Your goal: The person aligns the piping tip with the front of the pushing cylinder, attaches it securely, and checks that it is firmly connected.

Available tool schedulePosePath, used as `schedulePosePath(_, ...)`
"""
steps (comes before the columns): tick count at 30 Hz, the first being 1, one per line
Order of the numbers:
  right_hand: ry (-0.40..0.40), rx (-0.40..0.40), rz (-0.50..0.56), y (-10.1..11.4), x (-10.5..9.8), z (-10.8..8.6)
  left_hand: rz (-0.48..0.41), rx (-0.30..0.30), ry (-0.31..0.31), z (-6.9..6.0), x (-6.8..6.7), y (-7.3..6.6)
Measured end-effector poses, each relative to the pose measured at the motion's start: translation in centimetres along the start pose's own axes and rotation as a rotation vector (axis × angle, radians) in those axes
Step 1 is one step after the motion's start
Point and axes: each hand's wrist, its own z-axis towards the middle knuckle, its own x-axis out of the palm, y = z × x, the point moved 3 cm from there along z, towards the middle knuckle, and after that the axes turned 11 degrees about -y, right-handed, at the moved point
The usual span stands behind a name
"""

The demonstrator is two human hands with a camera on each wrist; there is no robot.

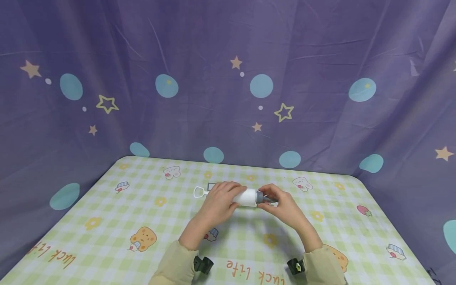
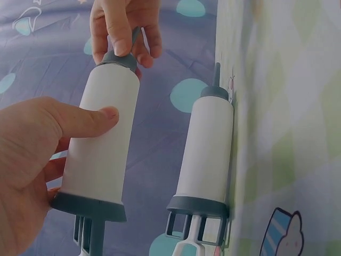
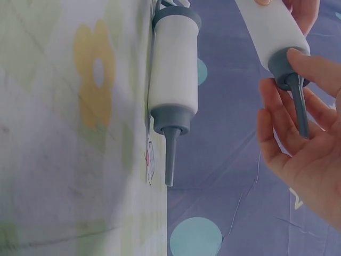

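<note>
My left hand [image 1: 221,200] grips the white barrel of a large syringe [image 1: 246,197], its thumb lying across the tube in the left wrist view. My right hand [image 1: 283,204] pinches the grey cap [image 3: 282,63] at the other end, where a thin grey nozzle [image 3: 300,106] sticks out past the thumb. The syringe is held tilted, above the table. A second, matching syringe [image 2: 205,144] lies on the tabletop, with a grey nozzle at one end and a grey frame with a white handle at the other. In the head view the hands and held syringe mostly hide it.
A green and white checked tablecloth [image 1: 160,229] with cartoon prints covers the table. Behind it hangs a purple curtain [image 1: 213,99] with stars and teal dots. Dark camera mounts [image 1: 203,264] sit at both wrists.
</note>
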Motion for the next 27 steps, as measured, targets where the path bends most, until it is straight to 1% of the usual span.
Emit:
schedulePosePath(5,-0.003,-0.006,-0.008,0.1,-0.1,0.0,-0.007,0.0,-0.005,0.0,0.0,0.0)
schedulePosePath(10,0.004,0.0,0.008,0.0,-0.1,0.0,-0.007,0.007,-0.011,0.0,0.0,0.0)
schedulePosePath(12,0.004,0.0,0.009,-1.0,0.0,0.1,-0.007,0.009,-0.014,0.0,-0.1,0.0)
schedulePosePath(17,-0.004,0.017,-0.027,-3.5,0.3,0.5,-0.005,0.018,-0.021,0.1,-0.1,-0.1)
schedulePosePath(21,0.001,0.03,-0.046,-3.6,0.3,0.5,-0.002,0.026,-0.022,0.1,-0.1,-0.1)
schedulePosePath(27,0.006,0.01,-0.076,-3.6,0.2,0.6,0.001,0.033,-0.014,0.1,-0.1,-0.3)
